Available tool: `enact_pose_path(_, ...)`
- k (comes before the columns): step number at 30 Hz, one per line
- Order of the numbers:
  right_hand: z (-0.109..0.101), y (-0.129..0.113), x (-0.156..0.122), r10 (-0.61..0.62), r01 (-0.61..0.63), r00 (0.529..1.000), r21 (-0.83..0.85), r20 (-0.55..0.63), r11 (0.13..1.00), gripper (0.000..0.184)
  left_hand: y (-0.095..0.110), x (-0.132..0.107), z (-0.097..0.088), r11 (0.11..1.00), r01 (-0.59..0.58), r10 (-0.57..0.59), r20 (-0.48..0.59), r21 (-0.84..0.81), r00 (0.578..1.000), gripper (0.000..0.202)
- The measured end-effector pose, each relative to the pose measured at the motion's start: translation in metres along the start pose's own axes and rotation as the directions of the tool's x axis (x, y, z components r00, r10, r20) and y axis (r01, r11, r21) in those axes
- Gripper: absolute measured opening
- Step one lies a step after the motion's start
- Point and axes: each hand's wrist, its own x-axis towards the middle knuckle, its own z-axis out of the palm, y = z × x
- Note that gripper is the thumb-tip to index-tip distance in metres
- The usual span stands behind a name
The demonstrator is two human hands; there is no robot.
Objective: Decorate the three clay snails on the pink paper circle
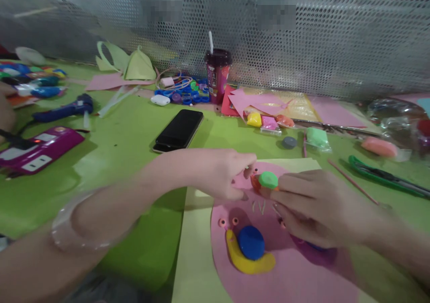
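A pink paper disc point(289, 276) lies on a pale yellow sheet point(193, 258) on the green table. On it sits a clay snail point(250, 249) with a yellow body and blue shell. Farther back stands a small orange clay figure topped by a green clay disc point(268, 179). My left hand point(221, 173), a clear bangle on its wrist, pinches at the left side of that figure. My right hand point(312, 206) holds the figure from the right, thumb beside the green disc. A purple clay piece point(314, 248) shows under my right palm.
A black phone point(178, 130) lies behind my left arm. A dark cup with a straw point(217, 75), bagged clay pieces point(268, 123), a green craft knife point(383, 175), a thin pink stick point(352, 182), a glue gun point(65, 109) and a magenta power strip point(36, 149) lie around. A perforated metal wall closes the back.
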Motion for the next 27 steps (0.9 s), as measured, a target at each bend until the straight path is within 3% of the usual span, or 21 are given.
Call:
enact_pose_path(4,-0.013,-0.005,0.003,0.081,-0.084,0.995,0.038,0.063,0.996,0.017,0.006,-0.008,-0.007,0.996,-0.078,0.079,-0.032,0.039,0.996,0.008)
enact_pose_path(8,-0.011,-0.011,0.005,0.088,-0.101,0.986,0.085,0.144,0.991,0.022,0.009,-0.008,-0.005,0.997,-0.063,0.063,-0.003,0.053,0.998,0.014)
enact_pose_path(16,-0.002,-0.013,0.003,0.082,-0.115,0.968,0.130,0.239,0.985,0.013,0.009,-0.007,0.000,0.995,-0.083,0.083,-0.007,0.051,0.997,0.019)
enact_pose_path(24,-0.009,-0.011,0.003,0.068,-0.088,0.988,0.145,0.139,0.986,0.013,0.008,-0.002,0.001,0.997,-0.043,0.041,0.029,0.071,0.999,0.015)
enact_pose_path(27,-0.008,-0.014,0.004,0.054,-0.080,0.982,0.133,0.183,0.988,0.012,0.008,-0.002,0.002,0.997,-0.034,0.032,0.028,0.074,0.999,0.014)
